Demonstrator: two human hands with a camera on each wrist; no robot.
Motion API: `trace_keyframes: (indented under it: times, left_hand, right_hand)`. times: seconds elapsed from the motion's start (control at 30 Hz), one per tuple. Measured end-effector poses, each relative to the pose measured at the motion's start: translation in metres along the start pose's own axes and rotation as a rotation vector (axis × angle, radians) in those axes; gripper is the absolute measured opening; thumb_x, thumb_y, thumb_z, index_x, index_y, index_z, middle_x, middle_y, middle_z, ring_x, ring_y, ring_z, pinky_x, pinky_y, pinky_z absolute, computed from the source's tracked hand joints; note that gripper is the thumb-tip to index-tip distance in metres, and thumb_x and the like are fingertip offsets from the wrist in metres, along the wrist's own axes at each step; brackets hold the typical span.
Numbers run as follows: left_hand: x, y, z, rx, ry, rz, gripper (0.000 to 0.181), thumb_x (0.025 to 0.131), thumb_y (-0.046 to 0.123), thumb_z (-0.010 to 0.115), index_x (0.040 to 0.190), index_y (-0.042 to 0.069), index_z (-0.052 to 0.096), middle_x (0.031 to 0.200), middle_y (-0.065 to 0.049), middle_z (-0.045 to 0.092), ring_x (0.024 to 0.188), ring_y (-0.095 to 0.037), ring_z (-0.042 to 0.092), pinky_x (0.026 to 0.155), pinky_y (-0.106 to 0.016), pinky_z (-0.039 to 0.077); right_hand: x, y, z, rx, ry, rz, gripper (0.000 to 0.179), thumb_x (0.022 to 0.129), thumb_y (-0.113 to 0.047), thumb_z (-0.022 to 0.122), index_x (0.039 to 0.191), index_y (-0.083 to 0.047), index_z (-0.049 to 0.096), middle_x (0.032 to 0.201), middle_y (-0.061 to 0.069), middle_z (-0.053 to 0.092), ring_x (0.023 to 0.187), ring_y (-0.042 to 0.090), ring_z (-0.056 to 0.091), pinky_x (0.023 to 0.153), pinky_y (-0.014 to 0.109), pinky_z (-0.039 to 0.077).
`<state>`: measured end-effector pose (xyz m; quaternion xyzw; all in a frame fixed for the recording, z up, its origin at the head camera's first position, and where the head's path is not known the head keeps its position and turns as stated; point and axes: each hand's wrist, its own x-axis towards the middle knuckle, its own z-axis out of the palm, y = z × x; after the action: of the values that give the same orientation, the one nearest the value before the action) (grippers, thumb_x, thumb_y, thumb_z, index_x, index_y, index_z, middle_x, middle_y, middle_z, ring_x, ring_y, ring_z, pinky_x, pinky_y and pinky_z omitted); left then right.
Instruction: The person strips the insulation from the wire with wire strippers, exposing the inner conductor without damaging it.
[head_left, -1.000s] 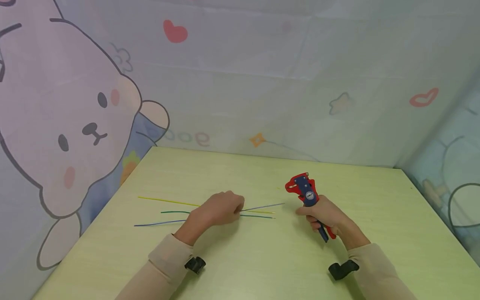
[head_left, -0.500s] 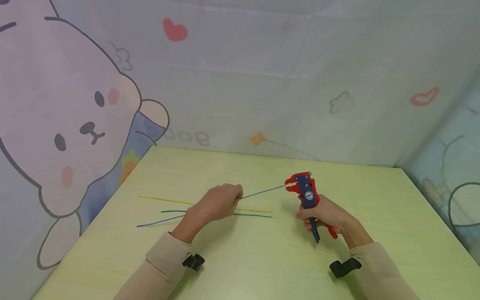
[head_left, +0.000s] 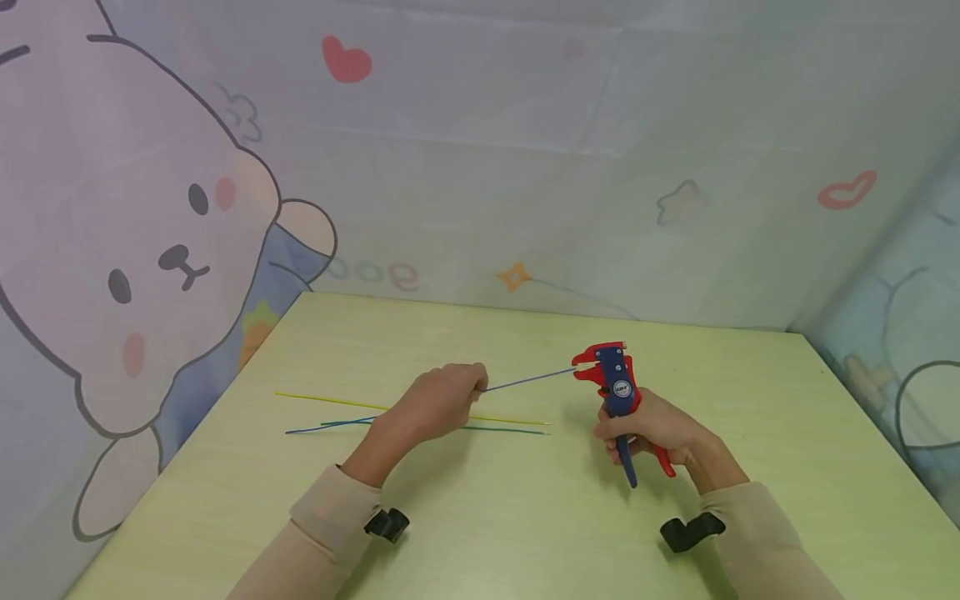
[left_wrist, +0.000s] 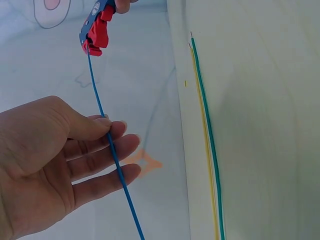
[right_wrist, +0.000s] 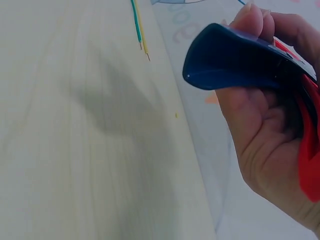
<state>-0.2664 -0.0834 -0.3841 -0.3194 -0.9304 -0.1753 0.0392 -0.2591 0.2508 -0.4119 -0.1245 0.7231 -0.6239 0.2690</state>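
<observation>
My left hand (head_left: 435,404) pinches a blue wire (head_left: 528,379) between thumb and forefinger, while the other fingers (left_wrist: 102,162) lie behind it in the left wrist view. The wire's tail slants down to the left above the table. My right hand (head_left: 660,429) grips the handles of a red and blue wire stripper (head_left: 619,387), held upright with its mouth to the left. At that mouth sits the blue wire's far end; how deep it goes is too small to tell. In the right wrist view, a dark blue handle (right_wrist: 230,60) hides part of the fingers.
A yellow wire (head_left: 322,400) and a green wire (head_left: 510,430) lie side by side on the pale table (head_left: 525,517), their right ends bared. A tiny yellow scrap (right_wrist: 176,115) lies near the far edge. Behind hangs a printed cloth (head_left: 480,167).
My left hand has lifted the blue wire off the table, up and right to the stripper's mouth. The stripper has turned more upright, its handles spread wider than at first.
</observation>
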Motion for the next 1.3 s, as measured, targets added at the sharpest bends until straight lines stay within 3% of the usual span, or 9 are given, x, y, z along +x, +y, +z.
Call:
trace_keyframes:
  times: [1.0,1.3]
  left_hand:
    - [0.0008,0.0008,0.0041,-0.013,0.051,0.06,0.007,0.099,0.006,0.061,0.097,0.012,0.064,0.094,0.002,0.066,0.072,-0.011,0.054,0.06,-0.03,0.046]
    - [0.0,0.0011,0.0038,-0.014,0.044,0.06,0.008,0.099,0.006,0.061,0.098,0.013,0.064,0.095,0.001,0.067,0.074,-0.011,0.056,0.062,-0.031,0.047]
  right_hand:
    - [0.0024,0.0002,0.0066,-0.032,-0.113,-0.06,0.016,0.092,-0.009,0.069,0.084,-0.002,0.057,0.07,0.008,0.059,0.061,0.02,0.058,0.065,0.041,0.057]
    - [0.0045,0.0034,0.0065,-0.035,-0.089,-0.062,0.022,0.095,-0.011,0.067,0.078,-0.004,0.054,0.065,0.002,0.051,0.057,0.019,0.053,0.06,0.037,0.052]
